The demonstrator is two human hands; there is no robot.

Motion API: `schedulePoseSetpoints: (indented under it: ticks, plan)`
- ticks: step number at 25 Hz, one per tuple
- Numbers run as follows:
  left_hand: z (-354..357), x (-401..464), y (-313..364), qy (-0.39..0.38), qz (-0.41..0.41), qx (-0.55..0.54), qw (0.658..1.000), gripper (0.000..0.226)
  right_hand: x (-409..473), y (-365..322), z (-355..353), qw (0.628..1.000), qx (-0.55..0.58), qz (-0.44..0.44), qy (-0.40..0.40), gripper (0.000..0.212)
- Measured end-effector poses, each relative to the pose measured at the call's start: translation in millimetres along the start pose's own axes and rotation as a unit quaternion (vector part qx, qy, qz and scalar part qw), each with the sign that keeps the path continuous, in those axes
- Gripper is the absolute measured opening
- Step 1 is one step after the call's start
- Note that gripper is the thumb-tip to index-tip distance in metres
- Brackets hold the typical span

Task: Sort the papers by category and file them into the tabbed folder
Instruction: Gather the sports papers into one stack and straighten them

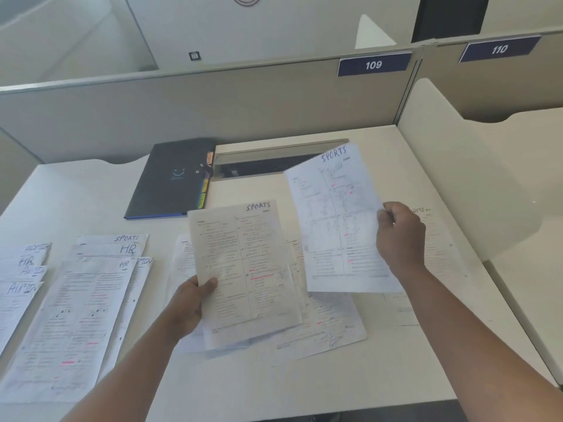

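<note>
My left hand [191, 303] grips a printed sheet headed SPORTS [243, 263] by its left edge, above the desk's middle. My right hand [399, 236] pinches a second SPORTS sheet [335, 220] by its right edge and holds it lifted and tilted, to the right of the first. Under both lie more loose sheets [323, 333]. A dark tabbed folder [170, 181] lies shut at the back of the desk, with coloured tabs [204, 190] along its right side. On the left lie overlapping papers marked HR, ADMIN and SPORTS [100, 287].
An ADMIN sheet [435, 239] lies flat at the right, partly behind my right hand. A cable slot [274, 162] opens in the desk behind the papers. Grey partition walls [213, 108] close the desk [304, 382] at the back and right.
</note>
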State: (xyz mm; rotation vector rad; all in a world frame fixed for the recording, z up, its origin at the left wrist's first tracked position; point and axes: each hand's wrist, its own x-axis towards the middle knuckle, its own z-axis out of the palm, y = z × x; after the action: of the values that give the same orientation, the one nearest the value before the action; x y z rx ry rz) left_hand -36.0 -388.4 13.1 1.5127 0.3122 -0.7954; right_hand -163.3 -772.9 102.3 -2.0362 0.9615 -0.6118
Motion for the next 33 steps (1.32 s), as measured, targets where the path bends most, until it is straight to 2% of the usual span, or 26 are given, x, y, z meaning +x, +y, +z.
schedulePoseSetpoints:
  ticks: [7, 12, 14, 16, 17, 20, 24, 26, 29, 31, 33]
  plan:
    - [-1, -41, 48, -0.024, 0.063, -0.073, 0.995, 0.022, -8, 23, 26, 0.982, 0.117, 0.132, -0.064, 0.015]
    - [28, -53, 46, -0.044, 0.073, -0.07, 0.994, 0.025, -38, 12, 50, 0.906, 0.278, 0.252, -0.195, 0.013]
    - [38, -54, 42, -0.039, 0.086, -0.06, 0.994, 0.035, -48, 6, 54, 0.883, 0.309, 0.265, -0.235, 0.009]
    - [42, -52, 39, -0.031, 0.096, -0.045, 0.994, 0.057, -54, 3, 55, 0.867, 0.331, 0.265, -0.261, 0.011]
    - [43, -51, 38, -0.02, 0.098, -0.038, 0.994, 0.058, -55, 2, 54, 0.86, 0.339, 0.265, -0.274, 0.012]
    - [45, -50, 35, 0.013, 0.106, -0.026, 0.994, 0.034, -60, 4, 50, 0.826, 0.372, 0.274, -0.324, 0.021]
    - [44, -52, 34, 0.014, 0.1, 0.002, 0.995, 0.035, -64, 7, 48, 0.786, 0.389, 0.263, -0.402, 0.042]
    - [44, -51, 33, 0.019, 0.103, 0.019, 0.994, 0.034, -65, 6, 47, 0.783, 0.39, 0.242, -0.421, 0.057]
    - [45, -50, 31, 0.035, 0.121, 0.027, 0.992, 0.034, -67, 2, 48, 0.797, 0.396, 0.206, -0.406, 0.078]
    - [45, -49, 30, 0.054, 0.139, 0.03, 0.988, 0.034, -67, 2, 50, 0.814, 0.384, 0.197, -0.389, 0.082]
    - [45, -48, 30, 0.071, 0.153, 0.045, 0.985, 0.031, -68, 4, 52, 0.824, 0.373, 0.202, -0.377, 0.076]
